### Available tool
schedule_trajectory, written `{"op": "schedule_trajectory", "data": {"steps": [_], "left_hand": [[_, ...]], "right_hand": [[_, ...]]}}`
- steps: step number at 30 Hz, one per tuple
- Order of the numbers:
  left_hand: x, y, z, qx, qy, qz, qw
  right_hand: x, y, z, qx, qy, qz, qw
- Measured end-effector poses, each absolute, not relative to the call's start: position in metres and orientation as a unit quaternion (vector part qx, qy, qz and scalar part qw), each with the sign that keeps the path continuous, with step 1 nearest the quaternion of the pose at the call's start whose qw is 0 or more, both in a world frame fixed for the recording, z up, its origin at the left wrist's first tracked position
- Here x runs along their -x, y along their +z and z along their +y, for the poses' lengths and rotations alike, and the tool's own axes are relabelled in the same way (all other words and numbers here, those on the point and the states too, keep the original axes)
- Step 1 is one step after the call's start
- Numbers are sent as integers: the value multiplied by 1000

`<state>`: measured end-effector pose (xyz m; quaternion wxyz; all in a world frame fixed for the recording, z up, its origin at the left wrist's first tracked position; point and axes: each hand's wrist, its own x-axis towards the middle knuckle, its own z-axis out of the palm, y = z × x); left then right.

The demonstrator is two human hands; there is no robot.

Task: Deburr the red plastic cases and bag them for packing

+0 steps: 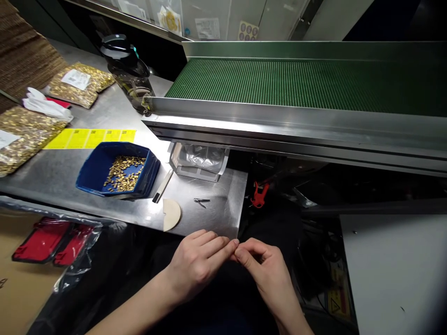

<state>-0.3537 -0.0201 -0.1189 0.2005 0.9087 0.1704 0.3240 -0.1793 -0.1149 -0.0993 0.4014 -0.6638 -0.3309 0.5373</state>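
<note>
My left hand (200, 258) and my right hand (267, 267) meet at the fingertips, just in front of the metal table's near corner. Both are closed in a pinch, and whatever sits between the fingers is hidden or too small to make out. Nearest to them on the table (223, 218) lie a small dark tool with two thin arms (201, 201) and a cream, roughly half-round piece (171, 215). A slim knife-like tool (162, 187) rests beside a blue bin (85, 174), which holds many small brass-coloured parts (124, 176).
A green ribbed conveyor belt (265, 81) with a metal side rail runs behind the table. A grey tray (199, 173) holds clear plastic. Farther left stand a dark bottle (131, 77), yellow labels (92, 138) and bags of brass parts (30, 132). Red parts (44, 239) lie in a lined carton.
</note>
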Motion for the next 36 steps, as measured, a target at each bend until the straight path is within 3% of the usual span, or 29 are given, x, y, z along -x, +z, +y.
{"op": "schedule_trajectory", "data": {"steps": [6, 13, 25, 36], "left_hand": [[354, -118, -27, -862, 358, 219, 285], [350, -110, -34, -684, 390, 223, 575], [344, -111, -39, -758, 437, 207, 438], [347, -116, -44, -758, 458, 196, 421]], "right_hand": [[184, -96, -121, 669, 482, -404, 396], [189, -97, -126, 580, 575, -353, 457], [187, -98, -131, 582, 595, -243, 499], [192, -97, -127, 469, 714, -71, 515]]}}
